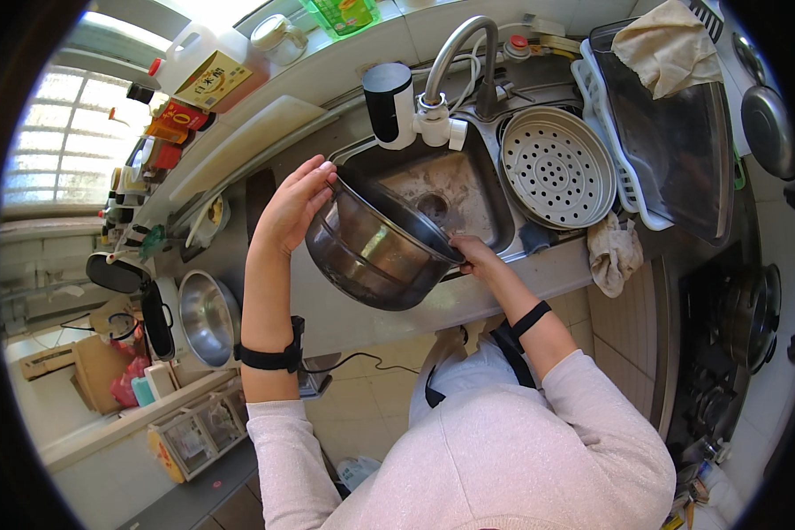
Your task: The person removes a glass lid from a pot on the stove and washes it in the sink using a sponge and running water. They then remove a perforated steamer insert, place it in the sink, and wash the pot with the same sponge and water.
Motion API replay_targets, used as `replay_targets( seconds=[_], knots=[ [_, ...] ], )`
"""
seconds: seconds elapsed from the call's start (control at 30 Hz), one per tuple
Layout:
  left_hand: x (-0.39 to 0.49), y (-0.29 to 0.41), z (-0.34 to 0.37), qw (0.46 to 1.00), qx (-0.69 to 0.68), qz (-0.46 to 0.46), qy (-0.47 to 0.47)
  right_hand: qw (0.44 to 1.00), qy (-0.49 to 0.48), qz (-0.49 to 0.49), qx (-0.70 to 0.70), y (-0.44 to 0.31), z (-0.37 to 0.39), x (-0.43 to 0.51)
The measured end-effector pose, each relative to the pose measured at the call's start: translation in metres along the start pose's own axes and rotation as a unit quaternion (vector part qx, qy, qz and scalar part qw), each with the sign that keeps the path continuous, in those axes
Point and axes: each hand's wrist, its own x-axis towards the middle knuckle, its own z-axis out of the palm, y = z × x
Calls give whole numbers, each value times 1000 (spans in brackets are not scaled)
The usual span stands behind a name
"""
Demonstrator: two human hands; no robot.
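A large stainless steel pot is tilted over the near left part of the sink, its mouth turned toward the basin. My left hand grips its rim on the far left side. At the opposite side, my right hand holds the rim or a handle there; the fingers partly hide which. Most of the pot's inside is dark and cannot be made out. Above the basin stand the curved metal faucet and a white and black device joined to its spout.
A perforated steamer tray rests right of the basin, by a white dish rack with a dark lid. A rag hangs at the counter edge. To the left are a steel bowl and a cutting board. A stove lies right.
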Motion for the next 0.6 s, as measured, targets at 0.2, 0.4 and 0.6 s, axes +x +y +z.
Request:
replay_targets(
  seconds=[0.2,0.4,0.6],
  knots=[
    [6,-15,-10,999,12,-39,35,997,18,65,-28,-9,-3,-3],
    [10,-57,-44,993,-84,-19,84,984,92,-57,-141,-33,-18,2],
    [31,-166,-64,961,-231,2,154,742,273,-355,-500,-97,-19,19]
  ],
)
